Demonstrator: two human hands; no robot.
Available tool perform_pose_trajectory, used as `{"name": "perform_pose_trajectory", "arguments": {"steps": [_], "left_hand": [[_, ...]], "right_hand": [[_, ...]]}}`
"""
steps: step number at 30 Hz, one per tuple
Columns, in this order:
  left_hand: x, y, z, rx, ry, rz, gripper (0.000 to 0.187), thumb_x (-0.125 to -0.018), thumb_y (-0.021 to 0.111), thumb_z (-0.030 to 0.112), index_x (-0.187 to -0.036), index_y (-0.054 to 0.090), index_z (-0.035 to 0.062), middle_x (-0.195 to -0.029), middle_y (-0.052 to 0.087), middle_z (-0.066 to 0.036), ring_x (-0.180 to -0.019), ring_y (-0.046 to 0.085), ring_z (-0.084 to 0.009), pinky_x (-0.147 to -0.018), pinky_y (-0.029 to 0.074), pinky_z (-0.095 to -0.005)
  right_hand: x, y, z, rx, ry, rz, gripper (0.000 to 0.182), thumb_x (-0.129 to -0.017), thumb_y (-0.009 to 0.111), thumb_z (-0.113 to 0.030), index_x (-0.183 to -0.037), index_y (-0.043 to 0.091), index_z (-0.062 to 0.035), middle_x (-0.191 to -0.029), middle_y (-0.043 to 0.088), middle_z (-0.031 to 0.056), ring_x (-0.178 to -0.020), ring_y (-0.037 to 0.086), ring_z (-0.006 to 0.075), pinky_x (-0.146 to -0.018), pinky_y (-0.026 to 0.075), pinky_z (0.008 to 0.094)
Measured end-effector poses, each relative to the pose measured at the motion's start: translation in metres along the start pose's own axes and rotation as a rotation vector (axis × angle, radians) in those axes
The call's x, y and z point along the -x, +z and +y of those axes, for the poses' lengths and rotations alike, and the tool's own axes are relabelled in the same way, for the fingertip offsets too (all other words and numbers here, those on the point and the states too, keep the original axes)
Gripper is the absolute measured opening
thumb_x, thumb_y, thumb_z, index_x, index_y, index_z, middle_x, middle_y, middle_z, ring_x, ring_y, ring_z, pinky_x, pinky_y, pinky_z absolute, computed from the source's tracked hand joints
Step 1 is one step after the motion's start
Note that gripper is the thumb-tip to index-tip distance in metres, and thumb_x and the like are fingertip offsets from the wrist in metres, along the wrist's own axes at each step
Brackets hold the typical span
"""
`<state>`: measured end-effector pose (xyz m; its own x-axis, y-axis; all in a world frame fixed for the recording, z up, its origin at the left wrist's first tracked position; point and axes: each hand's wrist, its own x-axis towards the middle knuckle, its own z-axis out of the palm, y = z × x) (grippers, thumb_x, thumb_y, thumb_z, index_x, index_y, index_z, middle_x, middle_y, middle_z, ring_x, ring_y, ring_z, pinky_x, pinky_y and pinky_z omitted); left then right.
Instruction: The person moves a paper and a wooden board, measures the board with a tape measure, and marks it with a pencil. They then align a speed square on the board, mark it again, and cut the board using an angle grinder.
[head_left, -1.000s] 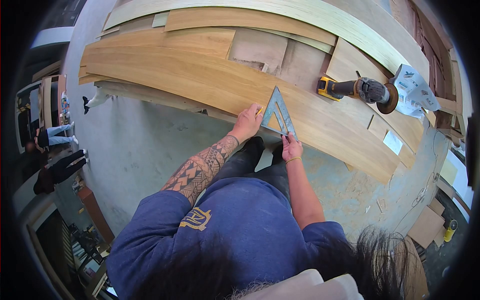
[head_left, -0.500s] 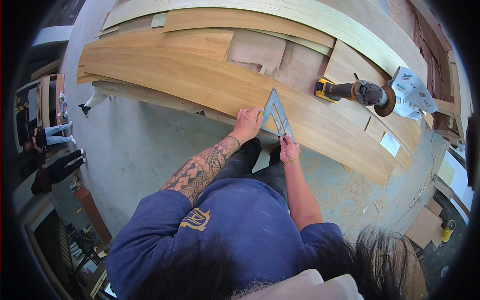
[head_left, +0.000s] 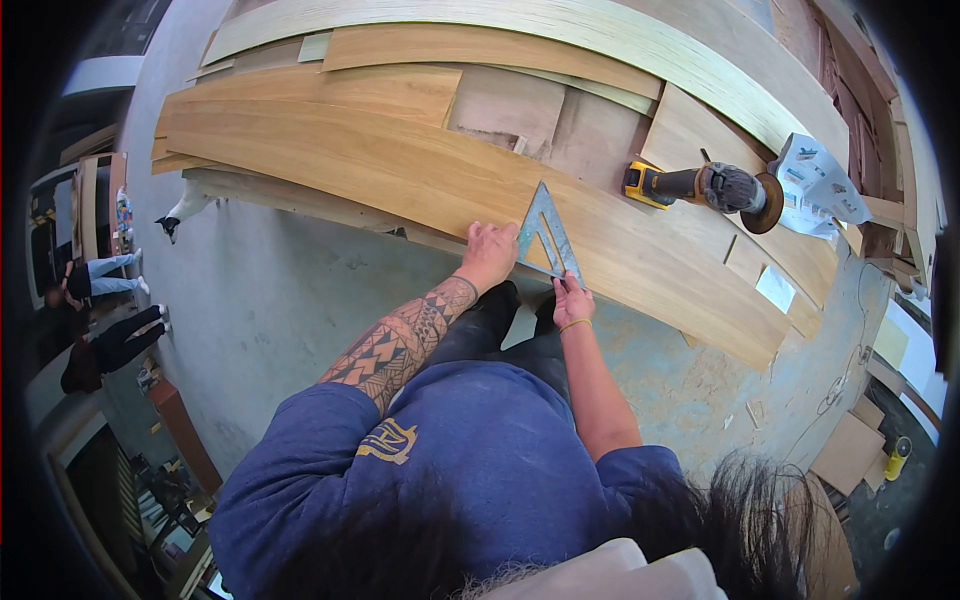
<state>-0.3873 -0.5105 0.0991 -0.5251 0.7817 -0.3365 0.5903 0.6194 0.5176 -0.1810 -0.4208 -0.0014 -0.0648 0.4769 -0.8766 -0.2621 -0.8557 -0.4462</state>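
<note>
A long wood-coloured plank [head_left: 400,160] lies across the work surface. A grey metal triangular square [head_left: 546,238] lies flat on it, its lower edge along the plank's near edge. My left hand [head_left: 489,254], below a tattooed forearm, rests on the plank just left of the square with its fingers curled; what they hold, if anything, is hidden. My right hand [head_left: 573,301], with a yellow band at the wrist, pinches the square's lower right corner.
A yellow and black power tool [head_left: 690,187] with a round disc lies beyond the square, near a printed sheet [head_left: 815,185]. More boards [head_left: 500,45] are stacked behind. A black and white animal [head_left: 187,210] stands at the left. Two people [head_left: 115,335] are at far left.
The yellow item that showed at my left fingertips is out of sight. The whole view has shifted slightly, and my right hand still holds the square's corner.
</note>
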Motion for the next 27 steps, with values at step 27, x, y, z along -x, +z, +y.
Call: {"name": "perform_pose_trajectory", "arguments": {"steps": [27], "left_hand": [[-0.098,0.058,0.236,0.055,0.411,-0.229,0.027,-0.109,0.051,0.031,-0.117,0.061,0.0064,-0.098,0.075,-0.023,-0.091,0.074,-0.0404,-0.076,0.056,-0.0535]], "right_hand": [[-0.041,-0.172,-0.246,-0.513,-0.414,0.134,0.032,-0.105,0.060,0.000,-0.132,0.045,0.0080,-0.118,0.063,0.0209,-0.105,0.071,0.0327,-0.096,0.067,0.0399]]}}
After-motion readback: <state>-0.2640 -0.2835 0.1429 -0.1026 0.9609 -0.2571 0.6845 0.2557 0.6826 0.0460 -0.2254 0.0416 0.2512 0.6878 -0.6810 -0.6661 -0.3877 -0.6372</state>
